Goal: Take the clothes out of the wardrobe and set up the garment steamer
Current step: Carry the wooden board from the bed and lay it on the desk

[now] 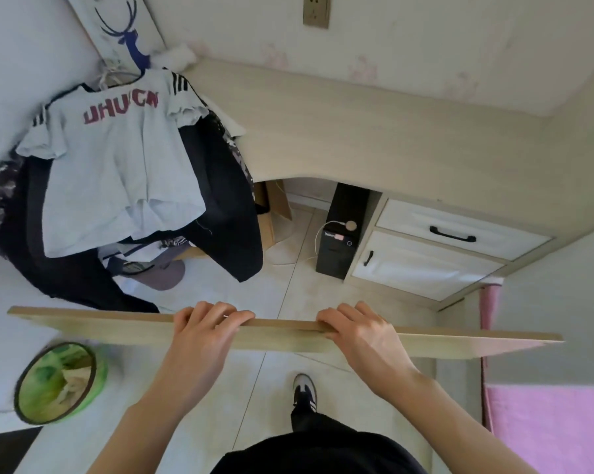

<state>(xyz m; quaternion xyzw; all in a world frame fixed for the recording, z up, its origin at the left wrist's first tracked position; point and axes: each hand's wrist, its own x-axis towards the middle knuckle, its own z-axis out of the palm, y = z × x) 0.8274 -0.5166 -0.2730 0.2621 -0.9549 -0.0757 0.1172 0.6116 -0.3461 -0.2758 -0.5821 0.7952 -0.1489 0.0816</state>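
Low in the frame, both hands grip a long wooden board [117,328]: left hand [205,331] and right hand [357,331], fingers curled over its top edge. Upper left, a grey T-shirt [117,165] hangs over dark clothes [227,206].

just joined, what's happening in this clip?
A person stands over a tiled floor, both hands gripping the top edge of a long wooden board: left hand near the middle, right hand beside it, fingers curled over the edge. Ahead to the left, a grey t-shirt hangs on a hanger over dark clothes. A desk with a computer tower under it is beyond. No garment steamer is visible.
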